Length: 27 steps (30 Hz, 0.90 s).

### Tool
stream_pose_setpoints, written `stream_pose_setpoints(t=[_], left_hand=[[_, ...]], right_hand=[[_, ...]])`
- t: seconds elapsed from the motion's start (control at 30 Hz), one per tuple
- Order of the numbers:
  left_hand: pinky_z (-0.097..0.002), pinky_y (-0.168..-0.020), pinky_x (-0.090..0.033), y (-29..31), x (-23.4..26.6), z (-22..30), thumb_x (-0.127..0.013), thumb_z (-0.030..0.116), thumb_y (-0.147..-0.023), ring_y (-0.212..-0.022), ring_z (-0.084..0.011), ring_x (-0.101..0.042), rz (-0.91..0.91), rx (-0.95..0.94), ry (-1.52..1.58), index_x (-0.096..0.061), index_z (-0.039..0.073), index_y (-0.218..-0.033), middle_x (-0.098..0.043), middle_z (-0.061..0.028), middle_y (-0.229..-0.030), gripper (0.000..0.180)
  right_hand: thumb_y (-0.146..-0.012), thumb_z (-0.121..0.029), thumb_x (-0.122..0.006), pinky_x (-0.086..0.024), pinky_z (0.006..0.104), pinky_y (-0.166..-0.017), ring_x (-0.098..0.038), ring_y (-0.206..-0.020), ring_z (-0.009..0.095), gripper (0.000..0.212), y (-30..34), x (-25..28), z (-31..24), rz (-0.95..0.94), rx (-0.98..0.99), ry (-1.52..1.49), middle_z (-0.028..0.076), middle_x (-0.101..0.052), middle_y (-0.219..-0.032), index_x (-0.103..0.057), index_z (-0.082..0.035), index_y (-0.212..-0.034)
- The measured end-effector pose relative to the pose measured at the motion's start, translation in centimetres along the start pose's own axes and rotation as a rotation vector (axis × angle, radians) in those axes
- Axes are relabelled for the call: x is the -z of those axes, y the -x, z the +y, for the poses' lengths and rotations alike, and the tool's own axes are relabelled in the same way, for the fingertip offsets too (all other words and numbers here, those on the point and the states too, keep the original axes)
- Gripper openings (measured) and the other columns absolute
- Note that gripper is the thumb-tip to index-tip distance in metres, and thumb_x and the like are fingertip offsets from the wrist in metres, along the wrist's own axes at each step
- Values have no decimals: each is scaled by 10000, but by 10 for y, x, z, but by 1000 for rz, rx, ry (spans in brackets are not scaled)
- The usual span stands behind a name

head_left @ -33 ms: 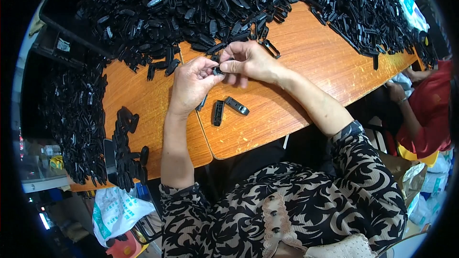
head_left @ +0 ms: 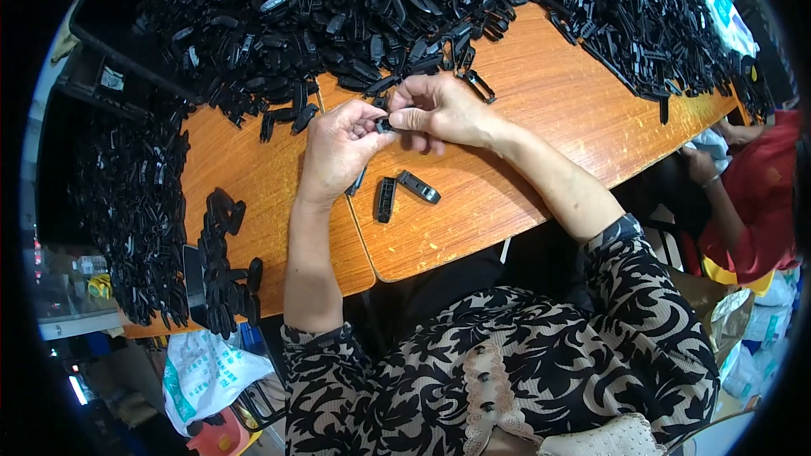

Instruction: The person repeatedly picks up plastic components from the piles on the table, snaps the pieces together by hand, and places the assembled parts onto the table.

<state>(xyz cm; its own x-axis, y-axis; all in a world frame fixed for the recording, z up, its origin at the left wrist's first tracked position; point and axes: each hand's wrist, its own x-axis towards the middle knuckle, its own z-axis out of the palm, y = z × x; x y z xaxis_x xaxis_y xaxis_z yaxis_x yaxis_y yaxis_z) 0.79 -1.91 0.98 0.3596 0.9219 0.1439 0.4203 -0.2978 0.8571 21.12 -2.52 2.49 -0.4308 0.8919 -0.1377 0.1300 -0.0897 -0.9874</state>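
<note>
Between my two hands is a small black plastic part (head_left: 384,125), mostly covered by fingers. My left hand (head_left: 338,145) pinches it from the left with thumb and forefinger. My right hand (head_left: 438,112) grips its other side, thumb pressed on it and the remaining fingers curled behind. Below the hands, two loose black plastic pieces lie side by side on the wooden table: a ribbed, hollow one (head_left: 385,200) and a smooth, narrow one (head_left: 419,187). A thin dark item with a bluish edge (head_left: 356,181) shows partly from behind my left wrist.
A large heap of black plastic parts (head_left: 338,21) covers the table's far side, spreading down the left (head_left: 139,211) and to the right (head_left: 634,25). A smaller cluster (head_left: 221,274) lies at the near left. A person in red (head_left: 756,194) sits at the right edge.
My right hand's fingers have shifted very slightly around the black part. Everything on the table stays where it was.
</note>
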Motion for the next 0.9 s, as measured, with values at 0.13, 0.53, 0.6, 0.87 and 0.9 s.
stream_pose_setpoints(t=[0.13, 0.53, 0.6, 0.87, 0.9], left_hand=[[-208, -624, -495, 0, 0, 2, -809, 9, -729, -674, -54, -569, 14, -15, -38, -702, 11, -928, -628, 12, -765, 226], [-194, -614, -465, 1, -2, -2, -798, -16, -731, -663, -34, -532, 8, -120, -44, -699, 31, -925, -598, 45, -756, 223], [-199, -619, -481, 0, -2, -1, -797, -24, -730, -675, -41, -558, 15, -131, -33, -696, 23, -912, -620, 28, -764, 213], [-196, -662, -519, 0, 5, -12, -785, -61, -732, -731, -53, -640, -44, -16, 436, -719, 17, -941, -698, 2, -820, 233], [-186, -651, -508, 1, 8, -8, -783, -64, -733, -719, -47, -627, -121, 14, 437, -724, 18, -956, -694, 12, -819, 245]], right_hand=[[-988, -257, -616, -366, 203, -423, -486, -524, 58, 232, -3, 7, 7, -68, -31, 107, -10, -556, -677, -618, -35, -922], [-911, -289, -705, -367, 254, -446, -477, -521, 70, 344, -4, 0, 7, 43, -11, 186, 1, -535, -573, -635, -30, -695], [-931, -303, -696, -330, 245, -427, -441, -490, 51, 360, -10, -6, 20, 80, 92, 215, -19, -528, -562, -621, -63, -673], [-949, -414, -652, -351, 205, -390, -510, -453, 59, 376, -1, 3, 12, -81, -128, -25, 45, -636, -655, -667, -46, -874], [-950, -416, -650, -364, 204, -408, -522, -474, 60, 377, -1, 5, 13, -174, -69, -25, 38, -640, -668, -669, -49, -867]])
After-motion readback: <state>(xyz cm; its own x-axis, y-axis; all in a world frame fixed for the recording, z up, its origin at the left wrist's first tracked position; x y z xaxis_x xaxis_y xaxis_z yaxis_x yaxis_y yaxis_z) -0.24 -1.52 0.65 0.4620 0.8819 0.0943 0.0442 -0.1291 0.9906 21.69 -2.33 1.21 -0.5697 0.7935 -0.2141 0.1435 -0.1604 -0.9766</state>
